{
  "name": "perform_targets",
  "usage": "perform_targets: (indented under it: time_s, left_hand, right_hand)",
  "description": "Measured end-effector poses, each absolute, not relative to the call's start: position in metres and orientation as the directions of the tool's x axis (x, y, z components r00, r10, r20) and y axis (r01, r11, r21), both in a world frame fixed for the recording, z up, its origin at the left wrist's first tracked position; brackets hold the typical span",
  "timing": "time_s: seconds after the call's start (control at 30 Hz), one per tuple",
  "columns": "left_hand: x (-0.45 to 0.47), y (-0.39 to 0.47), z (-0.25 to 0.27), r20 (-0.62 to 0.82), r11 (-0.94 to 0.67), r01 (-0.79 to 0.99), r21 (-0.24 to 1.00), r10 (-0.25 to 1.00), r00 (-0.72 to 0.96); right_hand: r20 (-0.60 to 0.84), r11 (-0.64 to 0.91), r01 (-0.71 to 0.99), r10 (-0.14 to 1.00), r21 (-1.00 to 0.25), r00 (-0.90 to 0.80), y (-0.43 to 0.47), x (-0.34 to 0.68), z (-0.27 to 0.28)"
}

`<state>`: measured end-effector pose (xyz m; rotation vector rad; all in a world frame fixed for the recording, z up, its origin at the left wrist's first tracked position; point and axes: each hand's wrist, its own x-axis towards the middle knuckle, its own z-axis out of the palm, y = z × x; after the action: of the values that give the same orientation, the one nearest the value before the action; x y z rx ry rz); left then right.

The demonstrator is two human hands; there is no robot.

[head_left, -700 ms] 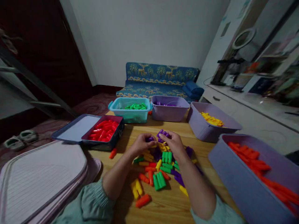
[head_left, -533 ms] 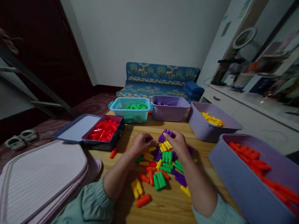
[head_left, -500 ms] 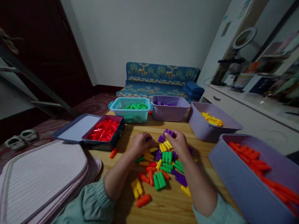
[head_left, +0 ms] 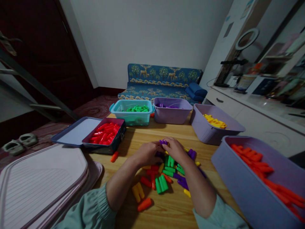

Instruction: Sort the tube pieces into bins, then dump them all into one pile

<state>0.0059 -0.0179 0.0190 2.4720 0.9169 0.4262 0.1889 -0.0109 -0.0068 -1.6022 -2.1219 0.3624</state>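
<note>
Where left fingers (head_left: 158,149) adjoin right fingers (head_left: 171,142), purple pieces (head_left: 163,142) sit between.

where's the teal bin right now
In the head view, the teal bin stands left of centre at the far end of the table, between the red-filled case and the purple-filled bin.

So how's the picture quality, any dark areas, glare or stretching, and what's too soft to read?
Head view: dim overall, the door sunk in shadow; head view: small bright highlights on the red plastic pieces; head view: wide-angle stretch toward the edges, plainest on the nearest lilac bin; head view: the far-right clutter atop the white drawer cabinet looks smeared.
</note>
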Motion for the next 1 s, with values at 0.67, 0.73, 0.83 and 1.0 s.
perform_targets:
  time_s: [0.67, 0.73, 0.83, 1.0]
  left_hand:
    - [-0.001, -0.003, 0.006, 0.162, -0.322, 0.611, 0.723, 0.939, 0.303]
    - [0.002, 0.0, 0.006, 0.035, -0.094, 0.322, 0.942, 0.982, 0.185]
    - [0.002, 0.001, 0.012, -0.192, 0.27, -0.296, 0.916, 0.945, 0.265]
    - [-0.008, -0.001, 0.024, -0.187, 0.495, -0.601, 0.627, 0.845, 0.501]
  right_hand:
    - [0.203, 0.114, 0.673, 0.978, -0.731, 0.054, -0.019, 0.178, 0.019]
    - [0.2, 0.14, 0.553, 0.979, -0.821, 0.049, -0.019, 0.175, 0.018]
    - [0.173, 0.144, 0.373, 0.984, -0.917, 0.045, -0.018, 0.171, 0.016]
    - [0.079, 0.067, 0.255, 0.996, -0.964, 0.037, -0.02, 0.163, 0.011]
